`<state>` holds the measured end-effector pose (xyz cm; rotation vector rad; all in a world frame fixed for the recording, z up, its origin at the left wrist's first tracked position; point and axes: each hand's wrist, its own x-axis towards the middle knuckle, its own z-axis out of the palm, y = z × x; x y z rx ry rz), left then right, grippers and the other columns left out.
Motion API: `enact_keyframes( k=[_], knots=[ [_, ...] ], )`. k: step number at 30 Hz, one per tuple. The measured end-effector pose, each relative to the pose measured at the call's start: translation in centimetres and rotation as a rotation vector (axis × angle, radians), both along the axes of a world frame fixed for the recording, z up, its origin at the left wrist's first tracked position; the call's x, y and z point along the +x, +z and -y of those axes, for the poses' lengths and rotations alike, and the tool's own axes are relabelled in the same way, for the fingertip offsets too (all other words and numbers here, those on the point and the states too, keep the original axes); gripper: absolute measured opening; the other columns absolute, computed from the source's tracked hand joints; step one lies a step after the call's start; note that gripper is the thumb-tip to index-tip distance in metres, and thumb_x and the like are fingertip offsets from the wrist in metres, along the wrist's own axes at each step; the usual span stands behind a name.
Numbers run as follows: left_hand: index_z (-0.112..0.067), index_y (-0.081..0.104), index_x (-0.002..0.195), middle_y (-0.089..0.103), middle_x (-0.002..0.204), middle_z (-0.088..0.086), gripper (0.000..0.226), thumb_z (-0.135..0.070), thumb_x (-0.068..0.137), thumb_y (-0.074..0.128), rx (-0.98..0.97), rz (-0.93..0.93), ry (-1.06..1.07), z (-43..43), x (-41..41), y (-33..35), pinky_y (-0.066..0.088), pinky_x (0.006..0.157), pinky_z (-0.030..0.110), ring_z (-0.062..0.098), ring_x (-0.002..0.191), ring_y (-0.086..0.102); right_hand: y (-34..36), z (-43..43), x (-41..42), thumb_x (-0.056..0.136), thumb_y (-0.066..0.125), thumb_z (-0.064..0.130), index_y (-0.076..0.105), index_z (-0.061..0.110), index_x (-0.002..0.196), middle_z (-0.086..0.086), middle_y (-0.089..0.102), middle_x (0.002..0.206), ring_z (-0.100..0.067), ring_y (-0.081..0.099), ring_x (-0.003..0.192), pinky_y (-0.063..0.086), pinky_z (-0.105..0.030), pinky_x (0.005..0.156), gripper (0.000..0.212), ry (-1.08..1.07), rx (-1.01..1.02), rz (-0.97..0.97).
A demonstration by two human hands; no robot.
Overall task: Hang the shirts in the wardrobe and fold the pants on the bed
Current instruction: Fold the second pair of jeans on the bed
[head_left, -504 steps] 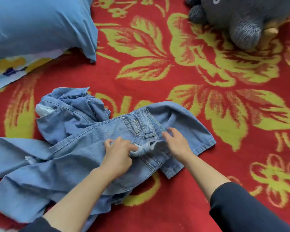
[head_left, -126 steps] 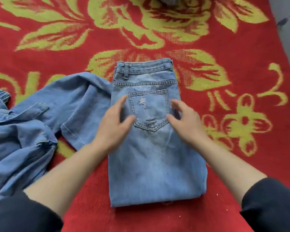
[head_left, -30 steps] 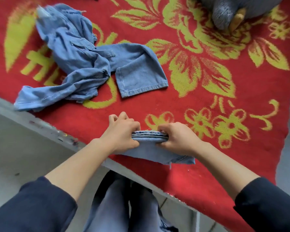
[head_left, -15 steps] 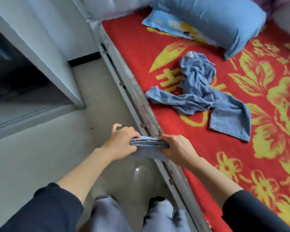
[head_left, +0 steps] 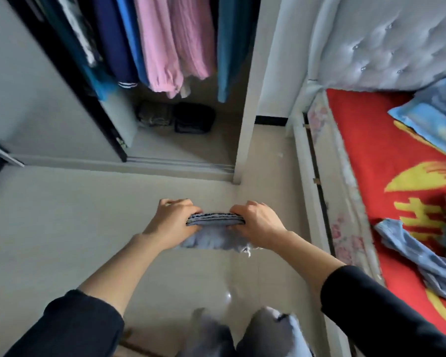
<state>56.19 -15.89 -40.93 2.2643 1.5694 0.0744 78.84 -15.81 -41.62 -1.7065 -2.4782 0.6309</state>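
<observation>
A folded pair of light blue jeans [head_left: 215,219] hangs in the air above the floor, held flat between both hands. My left hand [head_left: 173,221] grips its left end and my right hand [head_left: 258,224] grips its right end. Ahead stands the open wardrobe [head_left: 245,104], with pink, blue and dark garments [head_left: 175,45] hanging inside. A crumpled denim garment [head_left: 420,256] lies on the red and yellow bed cover [head_left: 386,166] at the right edge of the view.
Two dark folded piles [head_left: 177,117] sit on the wardrobe floor. The wardrobe's sliding door [head_left: 34,99] stands at the left. A padded white headboard [head_left: 386,39] and a blue pillow [head_left: 433,122] are at the upper right. My knees [head_left: 245,333] show below.
I have turned away from the bed toward the wardrobe, carrying the folded jeans in both hands. The bed has shifted to the right edge of the view.
</observation>
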Motion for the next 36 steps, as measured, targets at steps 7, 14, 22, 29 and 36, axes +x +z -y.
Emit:
enact_keyframes(
  k=[7, 14, 22, 29, 36],
  knots=[
    [-0.034, 0.061, 0.116, 0.056, 0.113, -0.014, 0.028, -0.035, 0.088, 0.058, -0.002, -0.046, 0.128, -7.4, -9.6, -0.5, 0.022, 0.105, 0.032, 0.01, 0.109, 0.052, -0.1, -9.6, -9.7, 0.083, 0.059, 0.039, 0.063, 0.025, 0.101, -0.008, 0.062, 0.091, -0.03, 0.057, 0.085, 0.034, -0.029, 0.067, 0.023, 0.082, -0.004, 0.014],
    [-0.033, 0.056, 0.124, 0.054, 0.121, -0.014, 0.034, -0.036, 0.091, 0.055, -0.109, -0.095, 0.112, -19.4, -16.3, -5.7, 0.019, 0.106, 0.032, 0.006, 0.114, 0.05, -5.3, -21.0, -16.6, 0.081, 0.057, 0.04, 0.061, 0.028, 0.096, -0.005, 0.06, 0.089, -0.03, 0.058, 0.083, 0.034, -0.028, 0.065, 0.021, 0.061, -0.064, 0.031],
    [-0.031, 0.059, 0.116, 0.056, 0.115, -0.011, 0.033, -0.02, 0.085, 0.052, -0.157, -0.115, 0.115, -34.9, -23.9, -11.6, 0.025, 0.099, 0.03, 0.009, 0.113, 0.052, -11.4, -36.4, -25.7, 0.082, 0.055, 0.042, 0.06, 0.028, 0.099, -0.005, 0.061, 0.091, -0.029, 0.062, 0.085, 0.034, -0.027, 0.064, 0.022, 0.039, -0.148, 0.067],
    [-0.027, 0.061, 0.106, 0.063, 0.108, -0.008, 0.035, -0.014, 0.076, 0.051, -0.041, -0.174, 0.148, -46.3, -30.4, -22.2, 0.033, 0.089, 0.031, 0.014, 0.108, 0.055, -22.2, -47.7, -32.8, 0.087, 0.053, 0.034, 0.057, 0.024, 0.116, -0.011, 0.059, 0.107, -0.033, 0.059, 0.099, 0.041, -0.03, 0.082, 0.031, 0.086, -0.098, 0.175],
    [-0.029, 0.06, 0.118, 0.063, 0.118, -0.008, 0.041, -0.019, 0.08, 0.051, 0.108, -0.165, 0.105, -58.4, -35.1, -37.1, 0.032, 0.089, 0.03, 0.013, 0.11, 0.057, -35.4, -58.6, -37.3, 0.092, 0.05, 0.024, 0.058, 0.017, 0.109, -0.009, 0.066, 0.103, -0.025, 0.052, 0.109, 0.037, -0.031, 0.086, 0.02, 0.116, 0.081, 0.235]
  ],
)
